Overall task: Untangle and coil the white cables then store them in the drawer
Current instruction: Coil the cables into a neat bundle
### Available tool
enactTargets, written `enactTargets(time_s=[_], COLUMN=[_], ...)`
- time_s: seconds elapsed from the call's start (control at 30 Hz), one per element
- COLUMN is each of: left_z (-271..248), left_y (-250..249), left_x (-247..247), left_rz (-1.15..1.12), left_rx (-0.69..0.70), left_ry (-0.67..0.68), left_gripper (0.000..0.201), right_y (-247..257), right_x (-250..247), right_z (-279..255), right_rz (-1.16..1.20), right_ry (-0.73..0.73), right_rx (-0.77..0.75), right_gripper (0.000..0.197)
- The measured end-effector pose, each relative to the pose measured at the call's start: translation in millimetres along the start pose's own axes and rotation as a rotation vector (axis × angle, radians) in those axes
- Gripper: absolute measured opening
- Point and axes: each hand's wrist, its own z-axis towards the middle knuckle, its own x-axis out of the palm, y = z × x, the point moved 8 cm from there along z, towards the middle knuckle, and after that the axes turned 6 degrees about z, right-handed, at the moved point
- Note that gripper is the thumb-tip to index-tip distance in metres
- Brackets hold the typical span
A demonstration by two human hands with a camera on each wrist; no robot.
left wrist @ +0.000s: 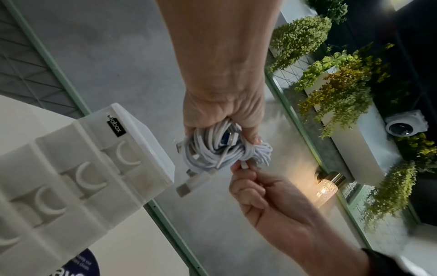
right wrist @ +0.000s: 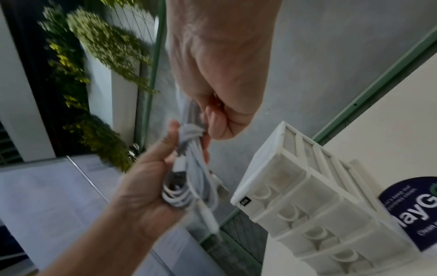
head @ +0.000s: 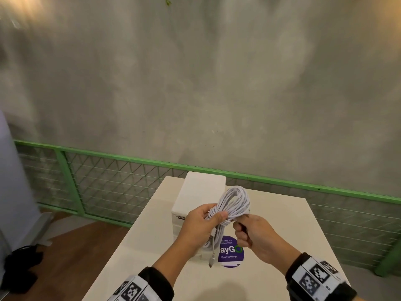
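Note:
A coil of white cable (head: 235,199) is held in the air above the white table (head: 282,224), in front of a small white drawer unit (head: 202,192). My left hand (head: 209,218) grips the coil at its wrapped middle, thumb over the turns. My right hand (head: 239,227) pinches a cable end beside that wrap; in the left wrist view this cable end (left wrist: 244,165) sits between its thumb and forefinger. A USB plug (head: 211,260) dangles below the bundle. The drawer unit (left wrist: 94,168) shows several drawers with crescent handles, all pushed in.
A round purple sticker (head: 231,252) lies on the table just right of the drawer unit. A green railing with wire mesh (head: 130,164) runs behind the table before a concrete wall. A black bag (head: 21,263) sits on the wooden floor at left.

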Motion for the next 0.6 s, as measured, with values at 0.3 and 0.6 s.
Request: enactTargets(time_s=[0.3, 0.6], left_z=[-5.6, -11.0], left_y=[9.9, 8.2], left_x=[-1.0, 4.4], left_rz=[0.045, -0.018], left_rx=[-0.030, -0.026], left_ry=[-0.052, 0.005], left_gripper=[0.036, 0.036], right_y=[6.7, 1.9], right_x=[1.4, -7.7], right_z=[-7.9, -6.9], right_rz=[-0.037, 0.106], right_ry=[0.057, -0.065], right_rx=[-0.084, -0.199], right_gripper=[0.025, 0.020])
